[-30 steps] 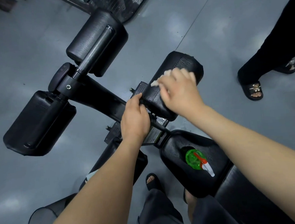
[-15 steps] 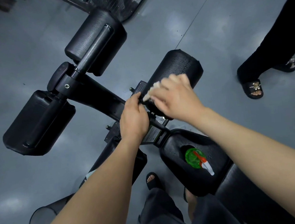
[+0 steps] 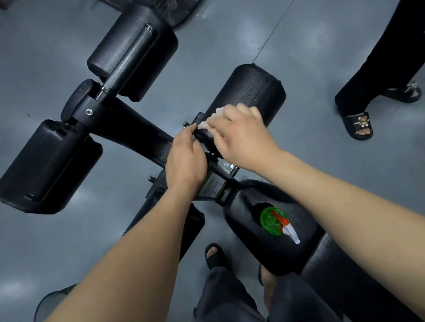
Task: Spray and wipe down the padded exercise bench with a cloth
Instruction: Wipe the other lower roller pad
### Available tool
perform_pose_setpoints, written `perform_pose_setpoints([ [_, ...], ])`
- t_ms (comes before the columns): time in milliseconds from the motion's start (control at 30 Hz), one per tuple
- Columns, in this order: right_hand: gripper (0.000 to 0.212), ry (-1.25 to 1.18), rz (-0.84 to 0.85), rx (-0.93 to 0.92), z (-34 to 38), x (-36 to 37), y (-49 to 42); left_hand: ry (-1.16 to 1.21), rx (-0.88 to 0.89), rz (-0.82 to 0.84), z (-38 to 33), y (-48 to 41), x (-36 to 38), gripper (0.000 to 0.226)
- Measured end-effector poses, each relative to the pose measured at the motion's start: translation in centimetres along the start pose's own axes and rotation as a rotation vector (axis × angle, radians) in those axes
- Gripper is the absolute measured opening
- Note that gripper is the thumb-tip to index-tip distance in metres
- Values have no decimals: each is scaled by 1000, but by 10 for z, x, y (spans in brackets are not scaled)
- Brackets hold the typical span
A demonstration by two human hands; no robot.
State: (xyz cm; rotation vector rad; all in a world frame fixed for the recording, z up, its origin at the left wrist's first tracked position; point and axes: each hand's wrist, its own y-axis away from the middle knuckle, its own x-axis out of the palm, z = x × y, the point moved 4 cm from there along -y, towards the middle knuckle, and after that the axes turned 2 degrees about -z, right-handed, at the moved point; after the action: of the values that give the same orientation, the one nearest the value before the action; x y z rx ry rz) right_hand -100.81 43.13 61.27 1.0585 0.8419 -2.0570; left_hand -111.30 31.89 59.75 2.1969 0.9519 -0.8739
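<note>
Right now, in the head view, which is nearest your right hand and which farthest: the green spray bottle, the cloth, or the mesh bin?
1. cloth, held under the right hand.
2. green spray bottle, standing on the seat pad nearer the person.
3. mesh bin, far lower left corner.

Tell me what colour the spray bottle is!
The spray bottle is green, with a red-and-white nozzle; the head view shows it.

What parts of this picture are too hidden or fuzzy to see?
- Head view: most of the cloth is under the right hand.
- The left hand covers the roller pad's near end.
- The sticker's words are too small.
- The spray bottle, seen from above, hides its own sides.
- The bystander is cut off by the right edge.
</note>
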Motion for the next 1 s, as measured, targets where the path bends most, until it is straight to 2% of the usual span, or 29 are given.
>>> perform_pose_setpoints([
  [200,37,-237,74,44,-13,-15,26,91,23,-44,-8,12,-9,34],
  [300,42,-297,119,105,-12,-21,36,125,47,17,-8,17,-13,26],
  [433,40,-396,193,118,-2,-27,42,171,40,107,-13,24,-26,18],
  [567,34,-532,215,134,20,-37,43,169,82,77,-11,39,-41,5],
  [600,32,-567,218,157,24,-39,43,184,70,80,-8,43,-44,7],
  [700,31,-713,233,203,35,-42,41,292,-20,142,5,55,-55,39],
  [833,46,-952,267,238,47,-48,39,298,-42,261,11,71,-67,70],
  [900,47,-1093,306,318,51,-50,38,248,-10,314,11,77,-70,71],
  [933,45,-1187,335,357,53,-49,38,205,26,328,11,82,-72,65],
  [1000,41,-1328,375,432,55,-48,40,114,77,309,12,85,-71,38],
])
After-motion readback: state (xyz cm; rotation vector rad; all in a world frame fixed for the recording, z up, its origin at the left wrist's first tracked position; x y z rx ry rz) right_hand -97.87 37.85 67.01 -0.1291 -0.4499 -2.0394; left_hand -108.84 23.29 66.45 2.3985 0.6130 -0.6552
